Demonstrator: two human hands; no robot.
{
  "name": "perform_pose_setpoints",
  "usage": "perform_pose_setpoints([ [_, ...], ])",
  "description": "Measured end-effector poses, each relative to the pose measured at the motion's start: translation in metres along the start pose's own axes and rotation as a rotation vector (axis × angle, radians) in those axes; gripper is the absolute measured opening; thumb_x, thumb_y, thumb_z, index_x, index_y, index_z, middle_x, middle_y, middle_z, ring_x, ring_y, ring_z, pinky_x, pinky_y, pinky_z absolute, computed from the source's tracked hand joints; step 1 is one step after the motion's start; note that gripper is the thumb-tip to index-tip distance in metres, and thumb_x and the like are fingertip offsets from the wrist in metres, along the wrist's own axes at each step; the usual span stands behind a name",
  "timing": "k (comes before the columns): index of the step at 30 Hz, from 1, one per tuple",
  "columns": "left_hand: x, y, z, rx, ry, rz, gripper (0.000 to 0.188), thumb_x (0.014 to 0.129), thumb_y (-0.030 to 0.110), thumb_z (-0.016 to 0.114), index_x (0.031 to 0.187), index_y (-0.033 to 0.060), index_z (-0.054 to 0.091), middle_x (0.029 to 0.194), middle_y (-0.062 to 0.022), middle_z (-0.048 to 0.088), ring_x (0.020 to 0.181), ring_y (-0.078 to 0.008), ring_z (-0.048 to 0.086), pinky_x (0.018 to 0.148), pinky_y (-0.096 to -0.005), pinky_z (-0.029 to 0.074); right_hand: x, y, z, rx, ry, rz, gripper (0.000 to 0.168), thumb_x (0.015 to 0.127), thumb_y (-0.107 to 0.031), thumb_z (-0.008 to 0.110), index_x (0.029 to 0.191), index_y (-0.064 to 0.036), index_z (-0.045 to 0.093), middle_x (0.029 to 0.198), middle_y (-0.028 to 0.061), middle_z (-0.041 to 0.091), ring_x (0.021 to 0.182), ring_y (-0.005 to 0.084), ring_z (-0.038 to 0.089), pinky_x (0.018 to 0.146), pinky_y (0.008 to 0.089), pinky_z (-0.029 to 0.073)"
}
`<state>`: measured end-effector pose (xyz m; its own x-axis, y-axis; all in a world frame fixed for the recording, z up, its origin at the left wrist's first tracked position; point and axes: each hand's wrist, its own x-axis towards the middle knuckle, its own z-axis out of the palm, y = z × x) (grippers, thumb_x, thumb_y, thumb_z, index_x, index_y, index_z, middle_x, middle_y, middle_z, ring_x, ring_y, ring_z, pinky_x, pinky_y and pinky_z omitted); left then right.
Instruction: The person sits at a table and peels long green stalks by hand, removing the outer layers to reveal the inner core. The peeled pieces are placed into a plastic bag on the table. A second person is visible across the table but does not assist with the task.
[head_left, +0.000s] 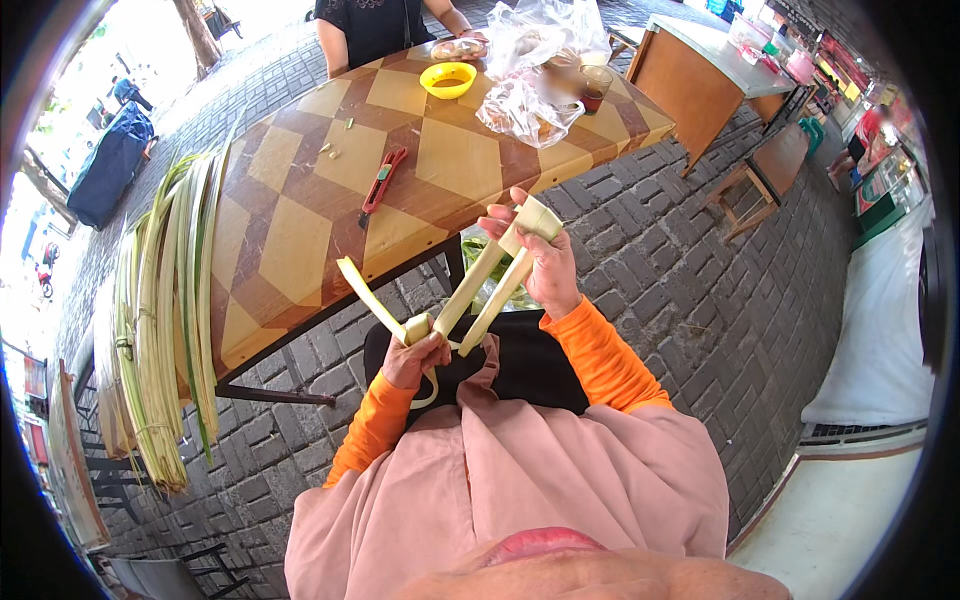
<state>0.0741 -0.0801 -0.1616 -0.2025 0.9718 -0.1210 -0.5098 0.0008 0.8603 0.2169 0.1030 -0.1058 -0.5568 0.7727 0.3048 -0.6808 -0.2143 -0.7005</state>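
A long pale green palm-leaf strip (471, 291) runs between my two hands, above my lap. My left hand (414, 358) pinches it where it forms a small folded coil, and one cut end sticks up to the left. Around the fingers of my right hand (551, 266) the strip is wrapped in a broad loop, the thumb pressing on it. Below my left hand a thin tail of leaf curls down. On the table beyond lies a red utility knife (384, 180), its blade pointing towards me.
The table (289, 232) has a diamond-patterned top. Bundled palm leaves (154, 337) hang over its left end. Further back are a yellow bowl (448, 79), plastic bags (529, 112) and a glass of dark drink (595, 91). A person (375, 34) is across the table. Leaf scraps lie near the knife.
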Motion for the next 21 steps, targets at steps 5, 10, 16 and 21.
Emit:
perform_pose_setpoints([
  [5, -0.01, -0.008, -0.011, -0.02, -0.02, -0.041, 0.01, 0.085, 0.011, 0.055, 0.09, 0.003, 0.05, 0.066, -0.0079, 0.056, 0.049, -0.0129, 0.053, 0.046, -0.0209, 0.043, -0.009, 0.008, -0.002, -0.057, 0.189, 0.02, 0.033, 0.085, 0.0, 0.04, 0.116, 0.002, 0.049, 0.102, 0.016, 0.059, 0.092, 0.0267, 0.061, 0.087, 0.0376, 0.046],
  [10, -0.018, 0.006, -0.003, -0.23, -0.073, 0.047, 0.011, 0.087, 0.013, 0.052, 0.091, 0.0024, 0.049, 0.065, -0.0069, 0.054, 0.05, -0.0118, 0.048, 0.049, -0.0258, 0.042, -0.034, 0.022, -0.009, -1.222, -0.545, -0.468, 0.037, 0.078, -0.001, 0.052, 0.115, -0.003, 0.051, 0.103, 0.0119, 0.057, 0.101, 0.0294, 0.054, 0.097, 0.0414, 0.035],
  [16, -0.014, 0.017, -0.022, -0.211, -0.039, 0.059, 0.015, 0.087, 0.013, 0.053, 0.097, 0.0029, 0.049, 0.071, -0.0085, 0.055, 0.044, -0.0081, 0.04, 0.056, -0.0304, 0.045, -0.064, 0.045, -0.017, -1.302, -0.689, -0.373, 0.016, 0.074, -0.009, 0.059, 0.089, -0.004, 0.056, 0.086, 0.0132, 0.057, 0.08, 0.0324, 0.056, 0.073, 0.0402, 0.046],
  [21, -0.012, 0.044, -0.027, -0.168, -0.042, 0.151, 0.042, 0.082, 0.034, 0.056, 0.106, -0.0008, 0.05, 0.089, -0.0145, 0.059, 0.049, -0.0092, 0.044, 0.061, -0.0313, 0.048, -0.058, 0.019, -0.134, -2.119, -0.241, 0.088, 0.017, 0.074, -0.018, 0.051, 0.071, -0.004, 0.06, 0.072, 0.0162, 0.06, 0.068, 0.0337, 0.06, 0.062, 0.0437, 0.046],
])
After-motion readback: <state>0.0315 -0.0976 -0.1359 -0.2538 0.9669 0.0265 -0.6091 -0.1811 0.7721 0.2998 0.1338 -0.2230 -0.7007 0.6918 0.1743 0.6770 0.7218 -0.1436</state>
